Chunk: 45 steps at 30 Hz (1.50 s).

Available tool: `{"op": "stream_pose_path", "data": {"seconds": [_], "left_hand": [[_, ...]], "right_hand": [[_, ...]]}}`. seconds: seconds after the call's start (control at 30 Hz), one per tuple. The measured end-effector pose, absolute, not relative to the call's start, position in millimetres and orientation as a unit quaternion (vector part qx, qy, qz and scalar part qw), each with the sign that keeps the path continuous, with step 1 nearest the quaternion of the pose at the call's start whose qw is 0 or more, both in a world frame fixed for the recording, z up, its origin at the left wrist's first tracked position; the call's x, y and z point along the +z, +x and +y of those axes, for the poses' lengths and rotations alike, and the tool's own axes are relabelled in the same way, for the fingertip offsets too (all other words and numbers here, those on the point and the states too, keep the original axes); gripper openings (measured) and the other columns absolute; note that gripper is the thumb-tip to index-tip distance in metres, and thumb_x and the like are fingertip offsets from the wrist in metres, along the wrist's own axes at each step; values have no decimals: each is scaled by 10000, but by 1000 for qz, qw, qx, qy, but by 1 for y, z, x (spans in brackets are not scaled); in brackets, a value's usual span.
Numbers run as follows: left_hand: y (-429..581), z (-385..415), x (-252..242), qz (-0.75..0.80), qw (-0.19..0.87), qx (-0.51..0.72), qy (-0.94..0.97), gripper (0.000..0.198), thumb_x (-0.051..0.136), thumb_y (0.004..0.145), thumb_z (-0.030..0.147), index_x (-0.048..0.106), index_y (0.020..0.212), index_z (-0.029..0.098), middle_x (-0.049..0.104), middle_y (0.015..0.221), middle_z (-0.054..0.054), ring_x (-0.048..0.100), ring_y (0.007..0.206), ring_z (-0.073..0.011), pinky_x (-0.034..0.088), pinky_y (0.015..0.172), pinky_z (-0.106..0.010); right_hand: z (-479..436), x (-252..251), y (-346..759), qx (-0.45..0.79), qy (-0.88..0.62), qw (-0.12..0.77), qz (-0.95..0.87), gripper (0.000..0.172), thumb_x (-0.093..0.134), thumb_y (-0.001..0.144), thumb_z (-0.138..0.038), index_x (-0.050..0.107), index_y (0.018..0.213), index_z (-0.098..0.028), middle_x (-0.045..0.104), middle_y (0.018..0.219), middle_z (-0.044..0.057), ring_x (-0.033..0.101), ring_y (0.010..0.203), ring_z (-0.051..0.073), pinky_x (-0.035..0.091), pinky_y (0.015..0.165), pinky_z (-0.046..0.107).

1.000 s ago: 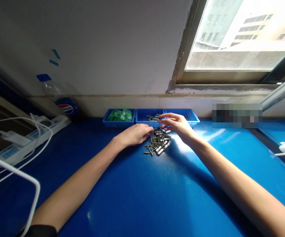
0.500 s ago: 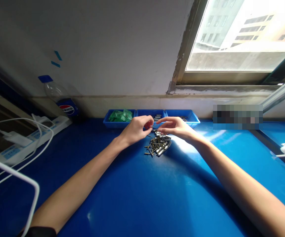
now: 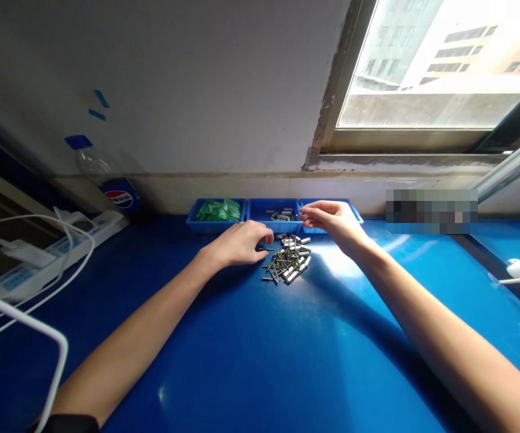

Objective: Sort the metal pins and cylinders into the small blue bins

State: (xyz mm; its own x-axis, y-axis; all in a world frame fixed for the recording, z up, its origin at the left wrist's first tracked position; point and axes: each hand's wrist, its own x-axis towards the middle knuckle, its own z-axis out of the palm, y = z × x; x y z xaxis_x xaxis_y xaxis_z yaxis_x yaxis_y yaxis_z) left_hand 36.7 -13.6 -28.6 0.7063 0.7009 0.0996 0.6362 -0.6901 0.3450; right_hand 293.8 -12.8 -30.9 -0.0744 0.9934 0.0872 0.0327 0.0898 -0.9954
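Observation:
My left hand (image 3: 241,243) is beside the pile at its left, with thumb and fingers apart around a thin dark pin-like piece (image 3: 266,249). My right hand (image 3: 332,219) hangs in front of the right blue bin (image 3: 355,210), its fingertips together near the middle bin's edge. Anything in those fingertips is too small to make out. Between and below the hands lies a pile of small brass-coloured screws (image 3: 282,263) mixed with silvery metal cylinders (image 3: 292,276). The middle blue bin (image 3: 260,225) contains several similar metal cylinders (image 3: 284,214).
Green plastic packets (image 3: 219,210) fill the left blue bin (image 3: 196,227). A cola bottle (image 3: 106,174) and a power strip (image 3: 61,249) with white cables (image 3: 59,325) are at the left. The bins stand near the wall (image 3: 196,90), and a window (image 3: 422,108) is at upper right.
My hands, close together over the pile before, have separated. The right one moved right and up to the right bin; the left one dropped slightly left, its fingers opening.

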Motion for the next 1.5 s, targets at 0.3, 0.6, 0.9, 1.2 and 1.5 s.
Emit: {"op": "stream_pose_path", "data": {"seconds": [0.3,0.6,0.9,1.2,1.5], "left_hand": [[38,-12,-33,383,185,92,900,205,613,822,107,688,992,194,722,800,-16,634,665,-154,413,597,-238],[46,-14,-30,377,242,242,861,211,657,752,68,622,929,179,686,725,20,642,632,-124,475,607,-212],[51,-18,-28,333,213,364,843,197,692,811,92,609,963,185,714,810,17,698,718,-122,538,703,-217],[52,-16,-29,325,175,386,846,193,749,819,131,661,985,174,718,853,-2,693,752,-136,549,732,-239],[55,-11,-55,315,144,216,913,320,498,981,98,717,1198,183,758,1228,-90,720,1128,-239,558,1003,-356]], "right_hand": [[-10,-30,297,378,-508,572,-522,279,763,807,-370,787,1004,-173,797,820,62,709,668,156,579,680,279],[-18,-30,286,480,-475,444,-588,191,753,845,-316,776,935,-149,779,785,71,669,636,139,542,635,266],[-22,-39,281,549,-421,388,-609,299,843,793,-289,805,1064,-168,819,911,76,714,738,157,583,755,295],[-18,-49,282,619,-386,423,-538,235,858,788,-315,823,963,-161,812,905,86,732,764,147,595,794,266],[-9,-30,299,378,-560,501,-541,258,723,822,-405,766,848,-152,769,791,77,622,591,121,476,519,229]]}}
